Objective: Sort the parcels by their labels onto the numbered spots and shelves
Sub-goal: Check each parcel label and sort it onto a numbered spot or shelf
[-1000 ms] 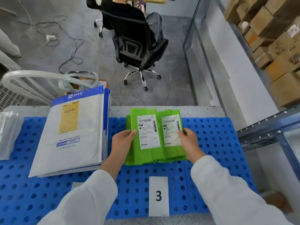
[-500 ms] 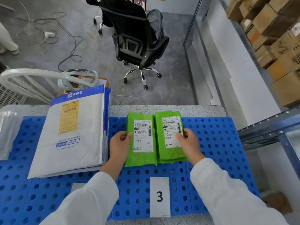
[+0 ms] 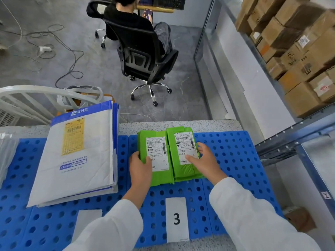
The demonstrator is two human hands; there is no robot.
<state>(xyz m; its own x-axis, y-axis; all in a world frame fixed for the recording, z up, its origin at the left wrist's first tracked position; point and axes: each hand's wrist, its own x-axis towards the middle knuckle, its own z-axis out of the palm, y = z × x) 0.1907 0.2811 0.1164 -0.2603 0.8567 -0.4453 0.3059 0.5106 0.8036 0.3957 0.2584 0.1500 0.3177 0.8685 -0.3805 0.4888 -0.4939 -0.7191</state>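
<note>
Two green parcels with white labels lie side by side on the blue perforated mat (image 3: 235, 160), just beyond the white card marked 3 (image 3: 176, 219). My left hand (image 3: 140, 169) grips the left green parcel (image 3: 156, 147) at its left edge, thumb on top. My right hand (image 3: 204, 163) holds the right green parcel (image 3: 183, 142), thumb on its label and fingers along its right edge. The right parcel seems to rest on further green parcels beneath it.
A stack of white-and-blue mailers (image 3: 81, 160) lies left of the green parcels, and a clear bag (image 3: 7, 153) at the far left. A blank white card (image 3: 88, 221) sits bottom left. A metal rack (image 3: 290, 142) with cardboard boxes (image 3: 299, 60) stands right. A person sits in an office chair (image 3: 141, 57) beyond the table.
The left green parcel, which overlapped the right one, has slid left, and the two now lie side by side. My right thumb has moved onto the right label.
</note>
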